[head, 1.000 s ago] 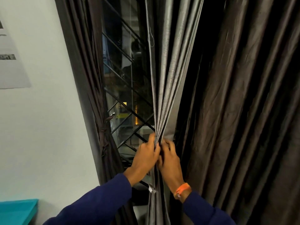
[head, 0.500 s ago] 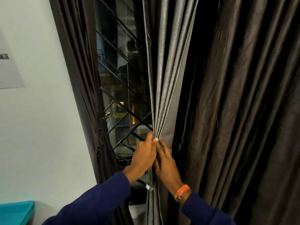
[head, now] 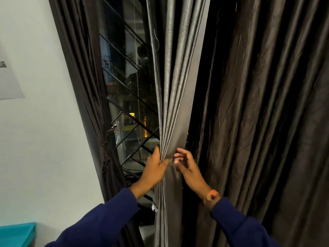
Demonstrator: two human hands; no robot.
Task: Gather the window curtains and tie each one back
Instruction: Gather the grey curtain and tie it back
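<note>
The left hand (head: 154,169) reaches up from a dark blue sleeve (head: 99,221), its fingers and thumb curled round the bunched pleats of a grey, slightly shiny curtain (head: 170,86), clamping the folds together at the point where they narrow. The right hand (head: 191,167) comes up beside it from the other blue sleeve, an orange wristband (head: 211,195) at the wrist; its fingers are loosely bent and spread, the fingertips (head: 177,155) just beside the gathered cloth, and whether they touch it cannot be told.

Three curtains show. The grey one runs straight up above the grip and hangs down below it in a narrow column. To the right of the grip a dark brown curtain (head: 267,122) hangs loose in wide folds. To the left of the grip, a second dark brown curtain (head: 85,68) is already cinched with a knotted tie (head: 105,144) beside the white wall (head: 44,139).

Between that tied curtain and the grip, a window with black diagonal bars (head: 128,97) is uncovered. A teal bin's (head: 16,234) corner shows low to the left; its contents are out of view.
</note>
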